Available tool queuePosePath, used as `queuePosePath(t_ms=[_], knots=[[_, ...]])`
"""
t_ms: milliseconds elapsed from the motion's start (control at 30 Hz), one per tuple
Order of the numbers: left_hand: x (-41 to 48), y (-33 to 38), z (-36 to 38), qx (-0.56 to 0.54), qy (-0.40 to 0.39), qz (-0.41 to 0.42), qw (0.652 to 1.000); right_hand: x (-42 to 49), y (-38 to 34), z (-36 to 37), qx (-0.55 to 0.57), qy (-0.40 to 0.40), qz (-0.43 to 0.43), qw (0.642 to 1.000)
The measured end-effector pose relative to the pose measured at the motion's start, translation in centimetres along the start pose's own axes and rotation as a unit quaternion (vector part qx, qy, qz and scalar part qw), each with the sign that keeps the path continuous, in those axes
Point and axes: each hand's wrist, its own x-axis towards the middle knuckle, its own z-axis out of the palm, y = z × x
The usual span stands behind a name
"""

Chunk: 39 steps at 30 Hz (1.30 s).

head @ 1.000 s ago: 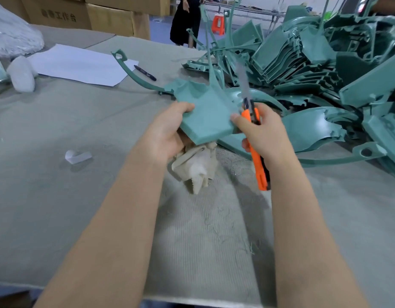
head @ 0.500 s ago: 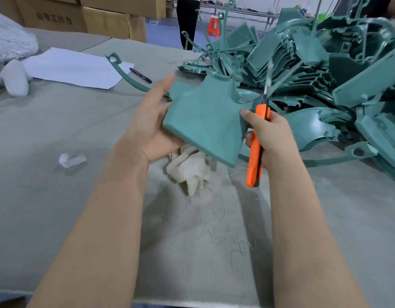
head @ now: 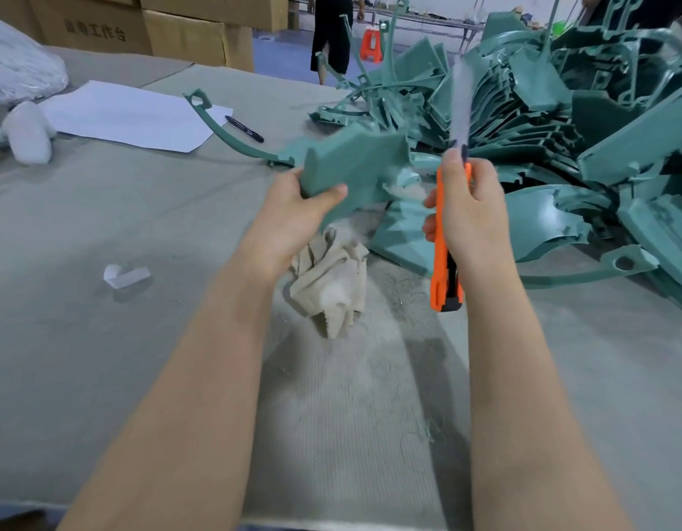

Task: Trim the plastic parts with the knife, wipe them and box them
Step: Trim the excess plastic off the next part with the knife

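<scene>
**Early going: one part in hand, a heap to do**

A rag (head: 327,277) lies beneath the hands. The left hand (head: 293,220) grips one green part (head: 354,166) in mid-air. The right hand (head: 473,208) clenches the knife (head: 444,262), blade up, clear of it. Beyond, the pile (head: 561,128) likely awaits trimming, wiping and boxing.

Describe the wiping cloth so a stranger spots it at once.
Start at the heap of green plastic parts on the grey table. At its near left edge, beneath the left hand, lies the cloth: beige and crumpled, unlike the rigid green parts.
</scene>
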Motion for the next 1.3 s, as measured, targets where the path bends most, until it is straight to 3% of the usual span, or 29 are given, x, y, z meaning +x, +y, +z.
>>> queuePosePath(t_ms=[133, 600, 767, 1067, 1300], knots=[[0.2, -0.8, -0.7, 0.024, 0.009, -0.042, 0.999, -0.5, 0.5, 0.6, -0.117, -0.025, -0.036, 0.992], [0.2, -0.6, -0.6, 0.053, -0.011, -0.034, 0.998, -0.6, 0.7, 1.0, -0.171, -0.040, -0.046, 0.983], [-0.1, -0.5, -0.6, 0.049, -0.017, -0.030, 0.998, -0.7, 0.5, 1.1, -0.163, -0.070, -0.052, 0.983], [-0.4, -0.1, -0.6, 0.060, -0.027, -0.032, 0.997, -1.7, -0.4, 1.2, -0.052, -0.159, 0.015, 0.986], [-0.7, 0.3, -0.5, 0.076, -0.033, -0.034, 0.996, -2.2, -1.2, 0.6, -0.034, -0.210, 0.040, 0.976]])
